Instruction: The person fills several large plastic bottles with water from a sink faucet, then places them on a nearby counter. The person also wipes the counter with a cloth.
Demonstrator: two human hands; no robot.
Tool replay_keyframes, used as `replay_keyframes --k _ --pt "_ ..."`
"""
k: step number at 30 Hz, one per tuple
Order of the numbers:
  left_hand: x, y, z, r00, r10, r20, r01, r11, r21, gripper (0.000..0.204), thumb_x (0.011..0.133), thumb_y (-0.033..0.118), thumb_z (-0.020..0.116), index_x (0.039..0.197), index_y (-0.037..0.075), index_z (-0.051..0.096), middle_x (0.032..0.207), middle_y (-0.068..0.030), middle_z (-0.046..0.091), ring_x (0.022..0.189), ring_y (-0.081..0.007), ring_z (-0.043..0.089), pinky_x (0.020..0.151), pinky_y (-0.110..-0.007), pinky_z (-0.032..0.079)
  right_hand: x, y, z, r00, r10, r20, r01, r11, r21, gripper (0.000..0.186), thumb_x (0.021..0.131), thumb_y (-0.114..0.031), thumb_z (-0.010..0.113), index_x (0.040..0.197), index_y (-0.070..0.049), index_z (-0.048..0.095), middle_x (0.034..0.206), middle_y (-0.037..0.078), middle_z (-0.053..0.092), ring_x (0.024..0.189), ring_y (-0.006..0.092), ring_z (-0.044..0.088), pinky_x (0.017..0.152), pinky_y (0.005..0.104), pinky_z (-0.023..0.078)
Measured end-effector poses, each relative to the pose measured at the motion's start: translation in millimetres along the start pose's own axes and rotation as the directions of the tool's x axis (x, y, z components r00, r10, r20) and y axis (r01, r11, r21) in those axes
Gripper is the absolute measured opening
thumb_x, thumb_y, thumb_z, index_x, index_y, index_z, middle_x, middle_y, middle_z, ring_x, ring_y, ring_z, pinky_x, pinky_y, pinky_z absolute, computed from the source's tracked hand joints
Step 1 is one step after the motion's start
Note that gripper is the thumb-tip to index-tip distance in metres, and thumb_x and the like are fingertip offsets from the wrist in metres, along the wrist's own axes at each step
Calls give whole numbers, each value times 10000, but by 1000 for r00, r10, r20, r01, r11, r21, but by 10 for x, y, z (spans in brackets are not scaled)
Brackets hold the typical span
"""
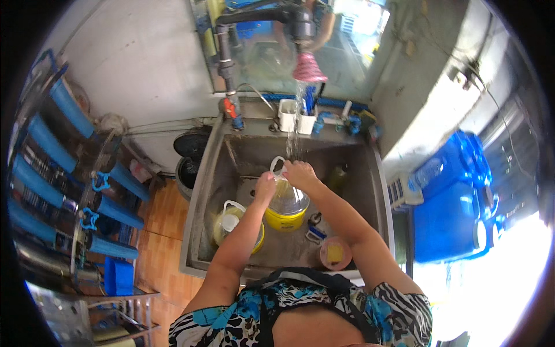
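Observation:
In the metal sink [202, 191], a clear round jug [290, 203] with a yellow lower band stands under running water. My left hand [266, 186] is closed at its top on the left side, by the white handle [277, 165]. From the right, my right hand [300, 173] grips the same top, fingers bent over it; what lies under them is hidden. The water stream [296, 130] comes down just behind my right hand. Left of my left forearm sits a second jug [219, 232] with a white cap and handle, partly covered by the arm.
A black tap [300, 26] with a pink nozzle [309, 68] hangs above the sink. Inside are a small brush-like tool [315, 231], a pink tub [335, 254] and a greenish bottle [337, 175]. White holders [288, 117] stand on the back ledge. Blue containers [451, 214] are at right.

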State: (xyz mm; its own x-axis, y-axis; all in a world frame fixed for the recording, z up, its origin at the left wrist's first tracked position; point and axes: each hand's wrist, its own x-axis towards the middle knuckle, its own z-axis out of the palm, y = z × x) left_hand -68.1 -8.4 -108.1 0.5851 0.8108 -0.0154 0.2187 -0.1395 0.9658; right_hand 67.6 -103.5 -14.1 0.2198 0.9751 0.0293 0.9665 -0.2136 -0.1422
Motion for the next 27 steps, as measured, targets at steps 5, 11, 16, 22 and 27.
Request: replay_keyframes --k 5,11,16,22,27 --pt "-131 50 349 938 -343 57 265 811 522 1430 549 402 906 1542 163 -95 1597 -223 35 1481 -427 16 1151 -631 151 359 -112 0 983 186 -3 -186 982 -10 606 877 -608 502 997 -46 693 895 177 724 873 317 718 756 433 565" --pt "-57 47 452 991 -103 -82 132 758 639 1337 571 532 885 1543 180 38 1568 -213 164 1467 -415 109 1067 -725 204 474 -200 62 970 242 4 -242 970 -2 640 870 -614 476 969 -19 690 875 186 722 845 328 716 752 438 558" --pt "21 -87 319 999 5 -33 17 788 616 1287 556 447 909 1533 204 107 1544 -218 184 1446 -409 182 1073 -700 226 468 10 146 997 -8 -76 8 1000 1 580 855 -556 586 1043 -10 629 950 197 686 876 360 684 750 454 547" --pt "68 -60 254 997 -45 65 4 855 519 1328 504 333 940 1537 243 110 1527 -204 183 1433 -402 227 1103 -660 221 420 327 -34 909 -414 -45 414 910 -7 436 814 -315 712 1142 -46 611 1126 156 616 1058 360 604 855 434 519" --pt "150 -36 211 987 12 157 -97 833 544 1329 513 347 938 1545 267 104 1568 -182 120 1430 -448 206 1104 -656 247 435 409 -256 698 -715 39 715 699 10 435 756 -135 694 1182 -91 615 1192 136 609 1086 335 600 912 426 519"
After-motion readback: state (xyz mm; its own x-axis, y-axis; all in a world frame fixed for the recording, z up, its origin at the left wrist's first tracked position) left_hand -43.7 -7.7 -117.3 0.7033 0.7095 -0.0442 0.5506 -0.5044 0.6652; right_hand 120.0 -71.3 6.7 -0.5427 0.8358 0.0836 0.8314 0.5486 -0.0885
